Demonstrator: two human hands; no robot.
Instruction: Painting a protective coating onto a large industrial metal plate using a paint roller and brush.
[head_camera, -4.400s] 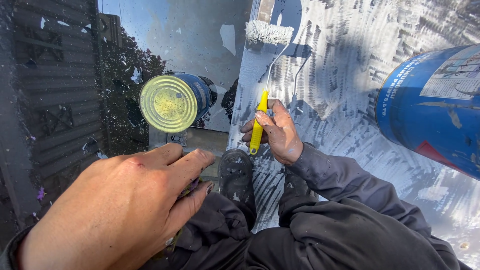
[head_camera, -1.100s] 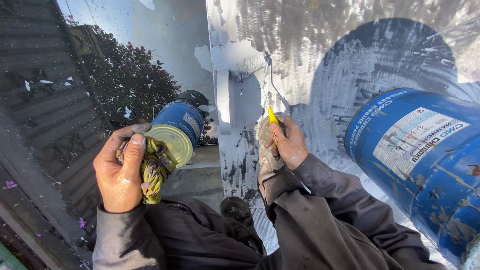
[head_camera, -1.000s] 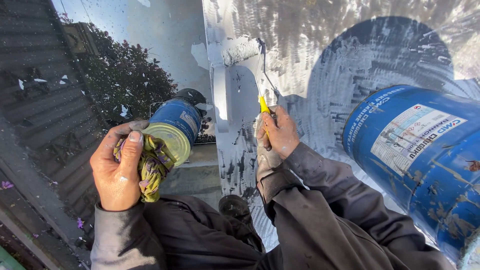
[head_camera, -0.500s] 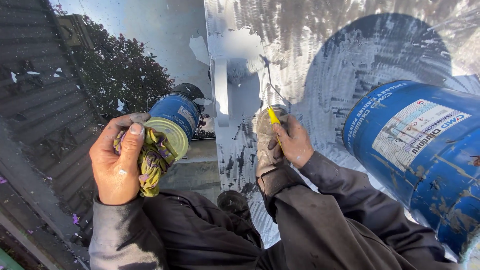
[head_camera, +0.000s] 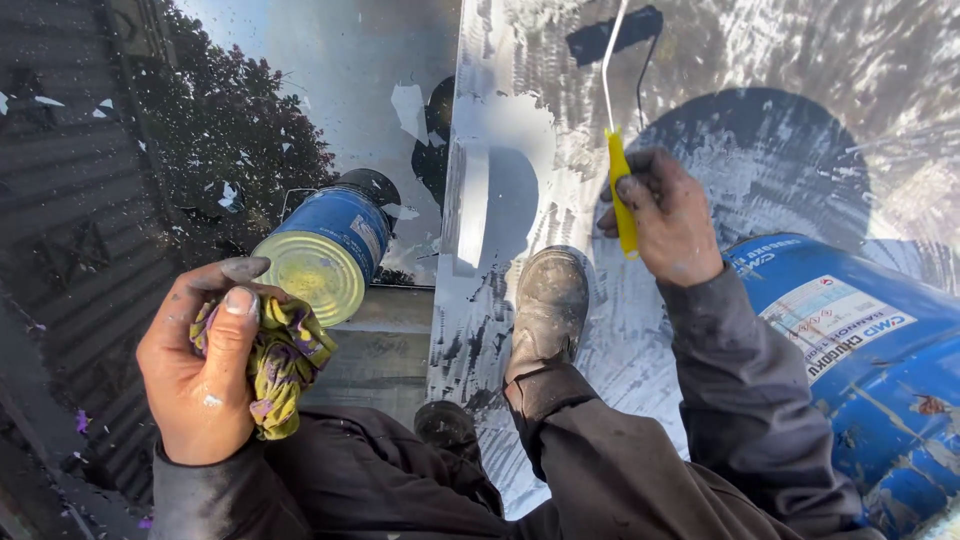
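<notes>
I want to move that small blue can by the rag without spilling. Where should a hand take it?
Grip the small blue can around its round blue side wall, coming from above. It lies tilted with its yellowish end facing the left hand and rag, so that flat end offers no hold.

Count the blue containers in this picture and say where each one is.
2. A small blue can lies on its side just above the left hand; a large blue drum sits at the right edge, partly cropped. Others may be hidden.

Dark grey long sleeves (head_camera: 735, 400), matching dark trousers (head_camera: 600, 460), scuffed paint-smeared grey work boot (head_camera: 548, 310), grimy fingers (head_camera: 640, 190)
</notes>
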